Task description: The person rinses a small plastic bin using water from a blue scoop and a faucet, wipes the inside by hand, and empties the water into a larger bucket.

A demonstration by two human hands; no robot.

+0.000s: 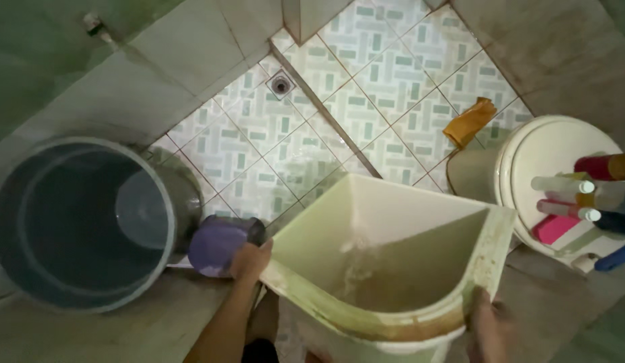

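I look down into a cream corner-shaped plastic basin [420, 202] with a curved front and brownish grime along its rim. A little murky water lies in its bottom. My left hand [250, 261] grips the basin's left corner. My right hand [488, 324] grips the right end of the curved front rim. The basin is lifted above a wet tiled floor [272, 141] and tilted slightly.
A large grey bucket [80, 225] holding water stands at the left, a purple scoop [217, 245] beside it. A floor drain [281, 84] lies ahead. At the right is a toilet with a closed lid [548, 151], several bottles [581, 198] on it, and an orange cloth [468, 122].
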